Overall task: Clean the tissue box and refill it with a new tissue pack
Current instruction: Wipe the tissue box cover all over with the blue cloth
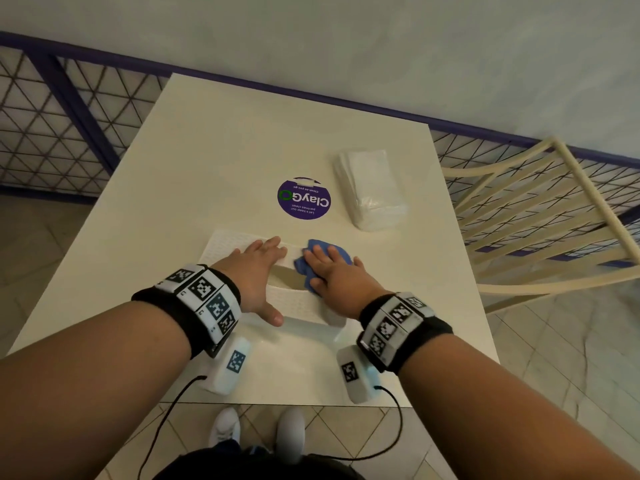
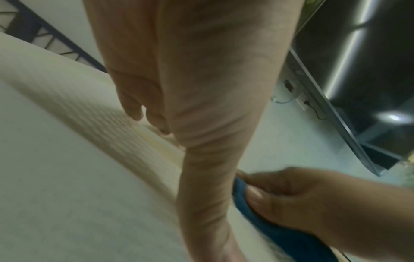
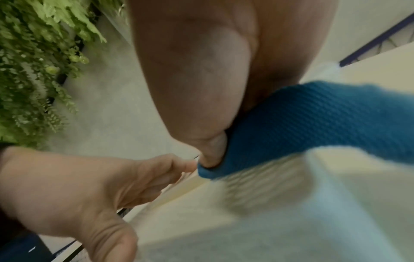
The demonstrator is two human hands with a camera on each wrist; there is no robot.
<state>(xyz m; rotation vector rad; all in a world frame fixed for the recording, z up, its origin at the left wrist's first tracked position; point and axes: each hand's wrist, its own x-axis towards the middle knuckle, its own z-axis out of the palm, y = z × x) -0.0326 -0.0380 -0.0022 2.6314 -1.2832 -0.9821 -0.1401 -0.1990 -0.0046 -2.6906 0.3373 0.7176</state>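
A white tissue box with a woven pattern lies on the cream table near its front edge. My left hand lies across the box's left half, fingers straight on top and the thumb against the near side. My right hand presses a blue cloth flat onto the right part of the box top. The right wrist view shows the thumb sunk into the cloth above the blurred box. A new tissue pack in clear wrap lies at the far right of the table.
A round purple sticker is stuck to the table between the box and the pack. A cream slatted chair stands by the table's right side. A blue-framed mesh railing runs behind.
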